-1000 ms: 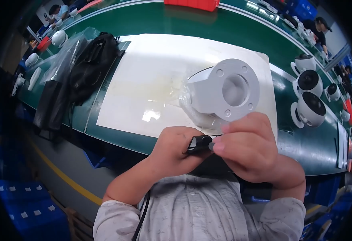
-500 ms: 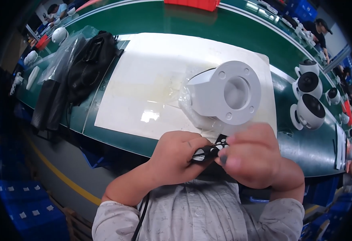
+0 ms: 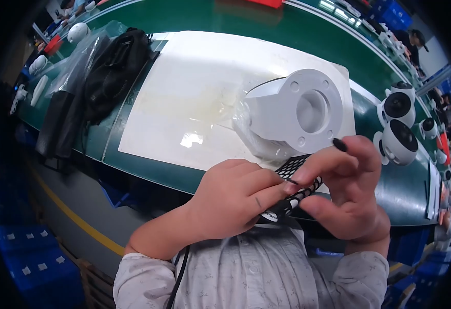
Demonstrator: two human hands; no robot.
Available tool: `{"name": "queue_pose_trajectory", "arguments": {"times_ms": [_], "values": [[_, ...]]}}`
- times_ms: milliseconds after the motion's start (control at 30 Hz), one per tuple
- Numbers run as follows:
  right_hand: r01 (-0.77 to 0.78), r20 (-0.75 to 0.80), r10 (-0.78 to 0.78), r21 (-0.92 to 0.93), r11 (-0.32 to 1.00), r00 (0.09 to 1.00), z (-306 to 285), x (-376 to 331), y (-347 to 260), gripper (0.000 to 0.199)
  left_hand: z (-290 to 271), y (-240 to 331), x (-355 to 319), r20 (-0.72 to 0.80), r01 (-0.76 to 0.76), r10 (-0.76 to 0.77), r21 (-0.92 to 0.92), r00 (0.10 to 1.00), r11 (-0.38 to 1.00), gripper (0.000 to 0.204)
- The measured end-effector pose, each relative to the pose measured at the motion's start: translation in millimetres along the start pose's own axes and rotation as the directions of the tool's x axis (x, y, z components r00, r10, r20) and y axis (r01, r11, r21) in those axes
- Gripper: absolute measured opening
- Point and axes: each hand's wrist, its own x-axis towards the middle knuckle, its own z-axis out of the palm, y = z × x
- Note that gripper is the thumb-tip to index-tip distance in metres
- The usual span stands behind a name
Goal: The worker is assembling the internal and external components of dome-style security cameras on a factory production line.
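Note:
My left hand [image 3: 230, 198] is closed on a black strip with white spots [image 3: 300, 198], a mesh-like, folded piece in front of my body. My right hand [image 3: 351, 183] is beside it, thumb and fingers spread apart. One right fingertip reaches the strip near my left fingers. A small dark oval [image 3: 340, 144] shows at another right fingertip; whether it is a nail or a loose piece I cannot tell. Just beyond my hands, a white round housing [image 3: 315, 110] with a large ring-shaped opening lies tilted on clear bubble wrap [image 3: 266, 147].
A white board [image 3: 184, 92] covers the green table [image 3: 184, 190]. Black bags [image 3: 117, 72] and clear plastic [image 3: 81, 59] lie left. Several white dome cameras [image 3: 400, 141] with black fronts stand right. A red bin [image 3: 266, 2] is at the far edge. A person [image 3: 416, 41] works far right.
My right hand has opened, its fingers spreading apart and lifting. My left hand has moved slightly right and still grips the spotted strip, more of which now shows. The view has shifted a little.

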Motion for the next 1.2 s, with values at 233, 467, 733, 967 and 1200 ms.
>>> {"name": "queue_pose_trajectory", "arguments": {"times_ms": [233,467,733,967,1200], "values": [[-0.047,0.184,0.090,-0.228,0.972,0.979,-2,4,-11,0.079,1,1,0,0.016,-0.053,0.051,0.161,0.999,0.986,0.019],[0.090,0.204,-0.045,-0.216,0.972,0.978,-2,3,-9,0.085,1,-1,1,0.126,-0.002,-0.007,0.075,0.992,0.997,0.026],[0.178,-0.361,-0.329,-0.393,0.902,0.873,-55,39,33,0.072,12,-24,1,-0.110,0.036,-0.046,-0.096,0.993,0.995,0.036],[-0.030,-0.262,-0.114,-0.487,0.873,0.958,-59,48,22,0.063,16,-33,-5,-0.011,0.084,-0.088,-0.193,0.996,0.978,0.036],[0.222,0.174,-0.177,-0.925,0.308,0.969,-43,42,0,0.064,19,-39,-8,-0.007,0.009,-0.010,-0.206,1.000,0.978,0.036]]}}
